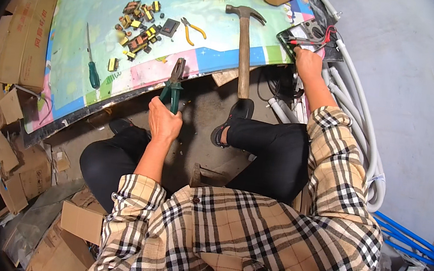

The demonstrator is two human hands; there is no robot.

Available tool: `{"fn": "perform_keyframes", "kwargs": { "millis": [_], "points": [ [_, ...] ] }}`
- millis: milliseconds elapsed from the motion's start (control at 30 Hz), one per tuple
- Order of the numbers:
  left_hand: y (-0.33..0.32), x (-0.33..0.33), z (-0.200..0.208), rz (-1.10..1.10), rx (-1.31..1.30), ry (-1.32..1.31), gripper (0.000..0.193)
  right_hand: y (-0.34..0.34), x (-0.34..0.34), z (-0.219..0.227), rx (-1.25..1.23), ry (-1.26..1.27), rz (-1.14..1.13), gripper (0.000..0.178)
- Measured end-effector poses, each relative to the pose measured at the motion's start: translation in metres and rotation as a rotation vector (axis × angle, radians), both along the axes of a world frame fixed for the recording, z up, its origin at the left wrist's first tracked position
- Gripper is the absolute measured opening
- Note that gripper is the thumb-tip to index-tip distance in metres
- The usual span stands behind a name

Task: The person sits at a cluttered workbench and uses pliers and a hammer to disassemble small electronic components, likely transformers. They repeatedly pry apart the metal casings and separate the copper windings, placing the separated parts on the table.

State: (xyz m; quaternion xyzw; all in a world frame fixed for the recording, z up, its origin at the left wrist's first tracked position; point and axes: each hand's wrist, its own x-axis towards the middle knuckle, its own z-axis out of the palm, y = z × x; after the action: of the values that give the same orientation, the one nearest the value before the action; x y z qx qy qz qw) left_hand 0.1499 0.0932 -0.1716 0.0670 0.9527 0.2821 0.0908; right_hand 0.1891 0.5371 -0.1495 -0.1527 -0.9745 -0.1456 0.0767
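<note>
My left hand [164,121] is closed around the dark green handles of a pair of combination pliers [175,79]. The jaws point away from me, over the table's near edge. At the table's right edge, my right hand [308,65] has its fingers curled at the near side of a black multimeter [312,29], whose red and black test leads [315,41] lie across it. The fingertips are partly hidden. Between my hands, a claw hammer [244,49] lies with its wooden handle jutting over the edge.
Yellow-handled cutters [193,31], a black block [169,28], a heap of small yellow, brown and black parts [140,31] and a green screwdriver [92,63] lie on the table [190,2]. Cardboard boxes [29,31] flank its left; white pipes [360,93] curve along its right.
</note>
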Motion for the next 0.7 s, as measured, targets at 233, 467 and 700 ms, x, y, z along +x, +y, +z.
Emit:
{"fn": "perform_keyframes", "kwargs": {
  "millis": [233, 467, 700],
  "points": [
    [0.002, 0.006, 0.001, -0.033, -0.007, -0.004, 0.054, 0.013, -0.011, 0.012, 0.164, -0.299, 0.210, 0.012],
    [0.003, 0.008, 0.006, -0.048, 0.004, -0.007, 0.051, 0.024, -0.004, 0.003, 0.123, -0.188, 0.299, 0.012],
    [0.004, 0.002, 0.009, 0.018, -0.021, -0.015, 0.047, 0.024, 0.000, 0.007, 0.064, -0.144, 0.342, 0.009]
  ]
}}
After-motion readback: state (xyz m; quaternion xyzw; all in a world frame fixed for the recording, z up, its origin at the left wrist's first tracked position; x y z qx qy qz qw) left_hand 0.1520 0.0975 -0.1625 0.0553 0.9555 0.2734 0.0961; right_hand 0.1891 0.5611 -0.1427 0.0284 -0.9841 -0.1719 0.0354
